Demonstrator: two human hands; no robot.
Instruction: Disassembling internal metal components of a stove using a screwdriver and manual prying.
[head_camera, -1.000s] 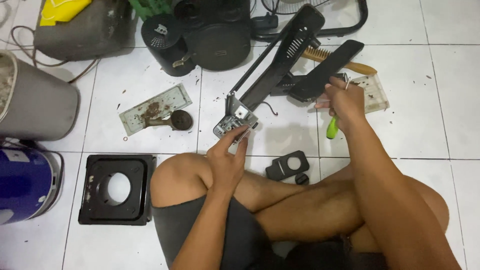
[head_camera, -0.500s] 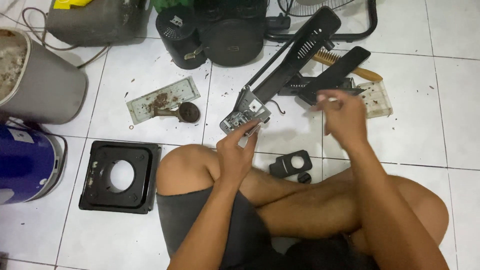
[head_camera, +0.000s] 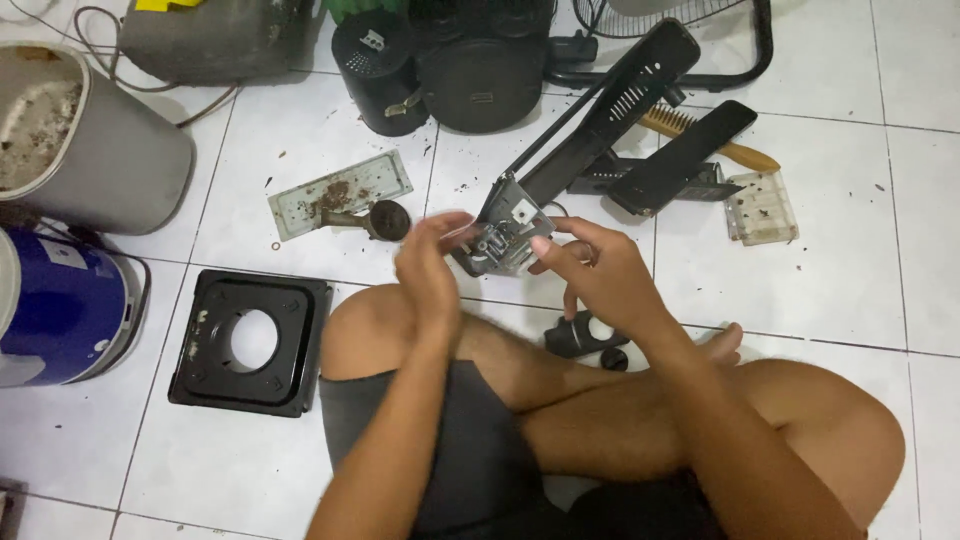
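Both hands work the grey switch block (head_camera: 503, 238) at the near end of the long black housing (head_camera: 600, 120), which rests on the floor so its far end stays put. Left hand (head_camera: 430, 270) fingers half-curled, pinching its left edge; right hand (head_camera: 595, 270) fingers curled, thumb pressing its right edge.

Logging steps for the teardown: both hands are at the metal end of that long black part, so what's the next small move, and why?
Probably steady the grey metal bracket with the left hand and let the right hand's fingertips work the small fitting on it. Both hands flank it, no tool is visibly held, and the long black housing lies on the tiled floor.
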